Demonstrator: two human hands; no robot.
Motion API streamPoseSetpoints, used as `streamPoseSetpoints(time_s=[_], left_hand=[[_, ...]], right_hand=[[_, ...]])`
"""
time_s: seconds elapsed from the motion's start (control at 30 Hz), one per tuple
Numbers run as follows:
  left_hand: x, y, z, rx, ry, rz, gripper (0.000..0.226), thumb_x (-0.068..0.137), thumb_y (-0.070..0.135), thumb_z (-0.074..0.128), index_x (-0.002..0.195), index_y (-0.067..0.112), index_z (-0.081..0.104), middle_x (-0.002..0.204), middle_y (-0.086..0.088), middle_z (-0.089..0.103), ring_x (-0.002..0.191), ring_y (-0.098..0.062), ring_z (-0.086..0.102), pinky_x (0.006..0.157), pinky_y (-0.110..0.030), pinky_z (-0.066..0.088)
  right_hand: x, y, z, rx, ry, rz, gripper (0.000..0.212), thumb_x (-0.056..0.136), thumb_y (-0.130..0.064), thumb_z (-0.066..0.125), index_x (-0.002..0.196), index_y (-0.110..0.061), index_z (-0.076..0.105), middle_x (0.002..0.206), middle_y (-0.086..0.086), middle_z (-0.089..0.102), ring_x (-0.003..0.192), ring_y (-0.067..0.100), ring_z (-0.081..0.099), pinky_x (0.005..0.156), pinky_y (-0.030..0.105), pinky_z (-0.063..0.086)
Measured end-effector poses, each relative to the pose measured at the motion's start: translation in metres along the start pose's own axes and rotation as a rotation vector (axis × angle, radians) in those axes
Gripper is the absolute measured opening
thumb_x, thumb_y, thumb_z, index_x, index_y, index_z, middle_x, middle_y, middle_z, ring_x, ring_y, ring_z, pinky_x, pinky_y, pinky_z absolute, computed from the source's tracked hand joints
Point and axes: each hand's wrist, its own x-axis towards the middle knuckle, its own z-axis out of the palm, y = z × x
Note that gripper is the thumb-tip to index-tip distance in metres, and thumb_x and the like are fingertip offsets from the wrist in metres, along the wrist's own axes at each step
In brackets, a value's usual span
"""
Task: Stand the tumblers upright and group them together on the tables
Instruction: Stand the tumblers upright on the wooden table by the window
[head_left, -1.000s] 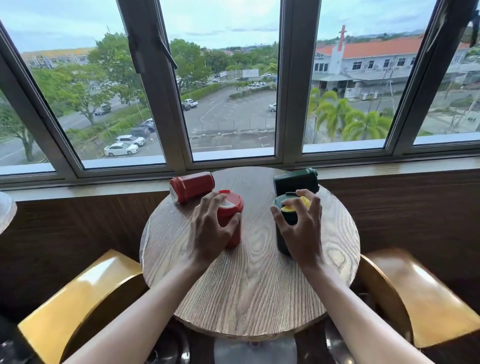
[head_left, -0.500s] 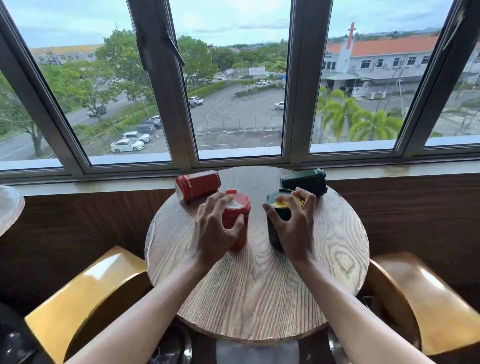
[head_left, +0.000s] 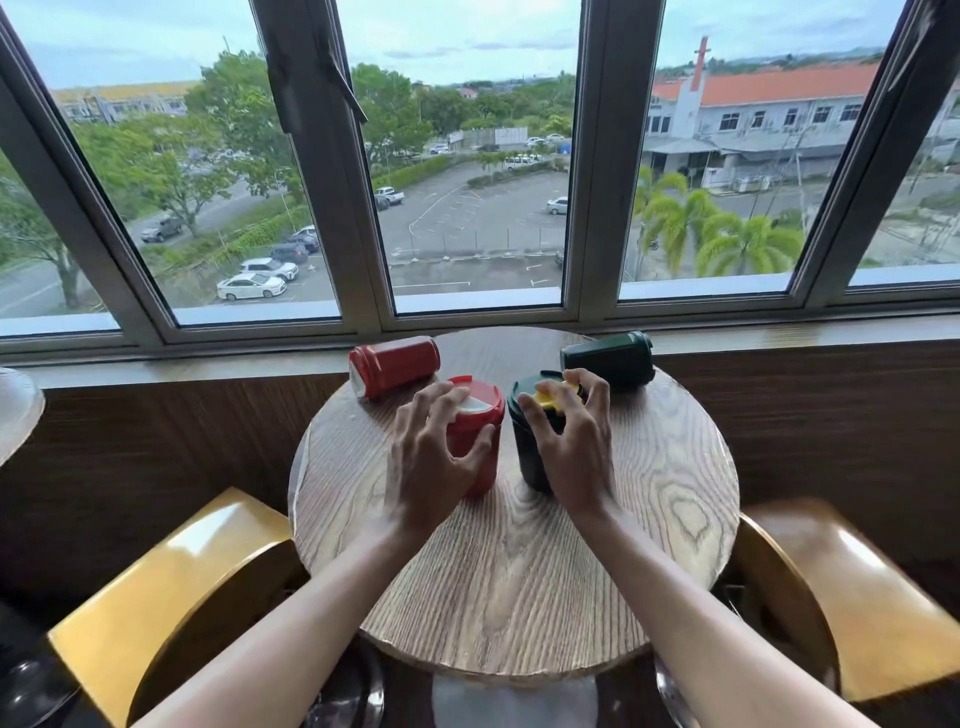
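Gripping the upright red tumbler (head_left: 475, 441) in the left hand (head_left: 431, 462) and the green tumbler (head_left: 535, 441) in the right hand (head_left: 574, 447), the person is clasping rigid, seemingly light, smooth plastic bodies just below the lids on the desk (head_left: 519, 571).

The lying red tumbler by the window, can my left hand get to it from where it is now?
Probably yes. The lying red tumbler sits just beyond the left hand with bare table around it, but that hand is wrapped around the upright red tumbler and would have to let go first.
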Motion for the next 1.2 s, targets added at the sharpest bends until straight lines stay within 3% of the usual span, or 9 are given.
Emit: streamPoseSetpoints(time_s=[0.1,0.2,0.43,0.5,0.63,0.73,0.9,1.0,1.2], left_hand=[[-0.002,-0.001,0.002,0.016,0.011,0.003,0.054,0.082,0.046,0.064,0.123,0.012,0.061,0.131,-0.009,0.055,0.12,-0.027,0.048,0.091,-0.031,0.043],[-0.001,-0.002,0.004,-0.001,0.016,0.019,0.053,0.082,0.041,0.07,0.122,0.009,0.061,0.128,-0.01,0.056,0.121,-0.026,0.049,0.098,-0.036,0.046],[0.001,0.0,0.001,-0.005,0.004,0.008,0.052,0.08,0.041,0.073,0.12,0.009,0.062,0.124,-0.009,0.058,0.117,-0.026,0.05,0.097,-0.039,0.047],[0.001,0.0,0.0,-0.008,0.005,0.012,0.052,0.08,0.041,0.073,0.12,0.009,0.062,0.123,-0.009,0.058,0.116,-0.025,0.05,0.097,-0.037,0.047],[0.002,0.0,-0.001,-0.016,0.015,0.007,0.053,0.081,0.047,0.067,0.118,0.01,0.062,0.122,-0.009,0.058,0.115,-0.025,0.051,0.095,-0.038,0.049],[0.001,-0.002,0.0,-0.015,0.026,0.023,0.053,0.081,0.049,0.065,0.116,0.01,0.063,0.121,-0.009,0.059,0.113,-0.026,0.052,0.094,-0.04,0.05],[0.002,0.0,0.0,0.001,0.027,0.009,0.051,0.079,0.046,0.071,0.115,0.01,0.064,0.118,-0.008,0.058,0.111,-0.025,0.051,0.093,-0.038,0.049],[0.003,0.002,0.0,0.01,0.025,-0.006,0.051,0.077,0.043,0.076,0.115,0.01,0.063,0.116,-0.007,0.057,0.109,-0.024,0.05,0.09,-0.036,0.05],[0.002,0.007,0.001,0.04,0.039,-0.034,0.053,0.077,0.046,0.076,0.115,0.012,0.063,0.114,-0.006,0.056,0.108,-0.024,0.049,0.082,-0.034,0.05]], right_hand=[[0.001,0.0,0.002,0.004,0.003,0.004,0.039,0.087,-0.041,0.068,0.111,-0.011,0.07,0.129,0.008,0.043,0.121,0.019,0.047,0.097,0.019,0.036],[0.001,0.001,0.002,-0.006,0.026,0.008,0.041,0.084,-0.044,0.07,0.11,-0.012,0.071,0.125,0.006,0.045,0.118,0.021,0.048,0.099,0.03,0.043],[0.004,0.0,0.001,-0.009,0.061,0.028,0.045,0.08,-0.046,0.073,0.108,-0.01,0.073,0.117,0.003,0.043,0.114,0.021,0.048,0.099,0.029,0.043],[0.006,-0.001,0.001,0.002,0.074,0.031,0.046,0.079,-0.046,0.074,0.107,-0.009,0.074,0.115,0.001,0.041,0.112,0.019,0.047,0.099,0.025,0.042],[0.006,-0.002,0.0,0.021,0.069,0.018,0.045,0.079,-0.046,0.073,0.106,-0.01,0.073,0.117,0.001,0.041,0.112,0.015,0.047,0.092,0.003,0.033],[0.003,0.001,-0.002,0.02,0.028,0.013,0.046,0.079,-0.046,0.074,0.11,-0.012,0.071,0.128,0.007,0.043,0.117,0.018,0.049,0.093,0.019,0.044],[-0.004,0.009,-0.002,-0.019,-0.057,-0.027,0.048,0.08,-0.038,0.076,0.122,-0.019,0.061,0.144,0.003,0.037,0.124,0.014,0.045,0.095,0.021,0.041],[-0.003,0.011,-0.002,-0.051,-0.07,-0.045,0.05,0.078,-0.036,0.076,0.122,-0.021,0.059,0.142,0.0,0.041,0.127,0.024,0.046,0.099,0.034,0.045],[-0.002,0.009,-0.002,-0.113,-0.034,-0.041,0.051,0.074,-0.041,0.077,0.119,-0.021,0.061,0.13,-0.005,0.051,0.115,0.025,0.048,0.094,0.035,0.046]])
